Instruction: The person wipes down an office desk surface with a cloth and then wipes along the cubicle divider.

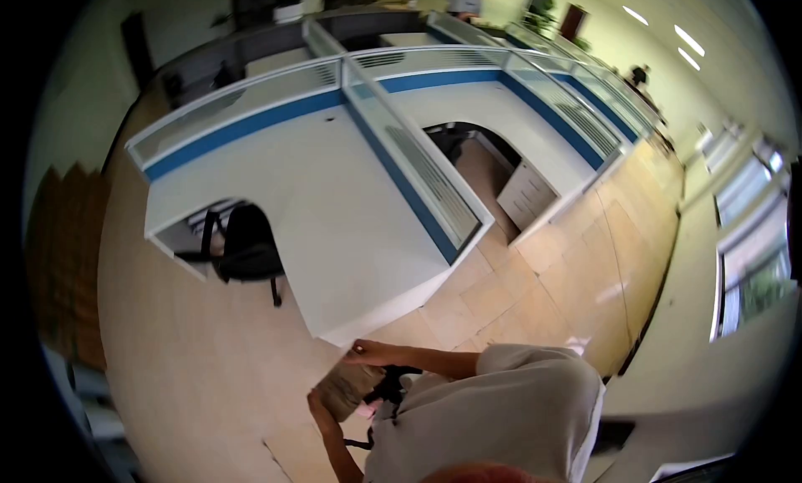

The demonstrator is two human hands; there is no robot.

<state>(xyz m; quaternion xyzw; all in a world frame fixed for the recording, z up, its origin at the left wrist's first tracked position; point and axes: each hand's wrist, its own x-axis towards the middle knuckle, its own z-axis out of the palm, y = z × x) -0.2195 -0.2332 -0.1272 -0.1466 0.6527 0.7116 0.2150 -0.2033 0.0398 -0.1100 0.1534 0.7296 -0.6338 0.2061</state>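
Brownish held item (344,389); white desk (342,224); black chair (249,236).

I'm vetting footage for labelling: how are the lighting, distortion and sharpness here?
Head view: fisheye distortion bows the cubicle partitions, with black corners; ceiling lights burn out to white; pale glare marks the floor tiles; the brownish item held low in frame looks soft, its detail unclear.

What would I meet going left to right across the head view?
Black office chair, brownish item held by the wearer, white drawer unit, windows at far right.
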